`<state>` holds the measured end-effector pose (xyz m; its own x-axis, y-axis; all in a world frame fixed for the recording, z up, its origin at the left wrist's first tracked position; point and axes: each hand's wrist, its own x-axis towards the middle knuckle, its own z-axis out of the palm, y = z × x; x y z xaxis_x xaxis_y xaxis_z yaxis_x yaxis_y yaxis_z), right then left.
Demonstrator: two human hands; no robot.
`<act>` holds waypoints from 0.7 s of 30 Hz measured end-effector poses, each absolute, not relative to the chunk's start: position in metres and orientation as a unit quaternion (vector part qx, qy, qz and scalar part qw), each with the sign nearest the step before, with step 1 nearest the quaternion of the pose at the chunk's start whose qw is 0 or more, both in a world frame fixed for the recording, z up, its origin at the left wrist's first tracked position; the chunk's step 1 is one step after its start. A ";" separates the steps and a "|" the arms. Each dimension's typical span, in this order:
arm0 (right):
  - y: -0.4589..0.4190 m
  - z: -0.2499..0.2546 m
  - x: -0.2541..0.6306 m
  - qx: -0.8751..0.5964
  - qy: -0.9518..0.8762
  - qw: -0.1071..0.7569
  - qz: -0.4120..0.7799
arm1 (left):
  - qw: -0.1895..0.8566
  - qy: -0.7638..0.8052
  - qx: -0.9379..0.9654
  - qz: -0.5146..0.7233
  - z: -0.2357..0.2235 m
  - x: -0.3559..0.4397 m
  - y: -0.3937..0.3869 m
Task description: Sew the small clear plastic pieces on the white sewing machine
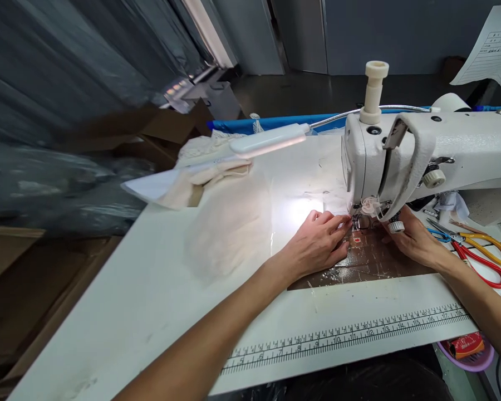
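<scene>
Grey doors and a dark floor lie behind my white counter (142, 289), with open brown cardboard boxes (167, 131) and clear plastic wrapping off to the left. And here, on the right side of the counter, stands the white sewing machine (463, 145), its needle end right between my hands! My left hand (319, 242) lies palm down on the shiny brown plate (373, 256), fingers bent and close together, fingertips right at the metal presser foot (356, 224). Is it pinching anything? I cannot tell. Over on the other side, my right hand (413, 239) reaches in beside the needle area, its fingers partly hidden behind the machine's parts, so I cannot tell whether they are pinching or spread.

Light pours from the slim white lamp (269, 140) on its bendy metal neck, making a bright patch just beyond my left hand. Left of that, a sheer cream cloth (234, 228) spreads on the counter, near a folded beige cloth (221, 171). To the right of my right hand, red-handled scissors (482, 267) and yellow-handled scissors (490, 245) overlap. A printed black ruler strip (338, 340) runs along the near edge, and below it sits a purple basket (471, 362) holding something red.
</scene>
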<state>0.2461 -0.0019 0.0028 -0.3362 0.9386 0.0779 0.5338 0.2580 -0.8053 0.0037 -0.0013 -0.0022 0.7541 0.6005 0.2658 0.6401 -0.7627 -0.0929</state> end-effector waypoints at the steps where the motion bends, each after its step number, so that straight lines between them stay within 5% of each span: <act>1: -0.005 0.002 0.247 -0.497 -0.729 0.302 0.360 | 0.093 -0.334 -0.931 -0.111 -0.003 0.004 -0.001; 21: -0.019 0.002 0.238 -0.535 -0.747 0.314 0.239 | 0.024 -0.412 -0.904 -0.109 -0.006 0.000 -0.011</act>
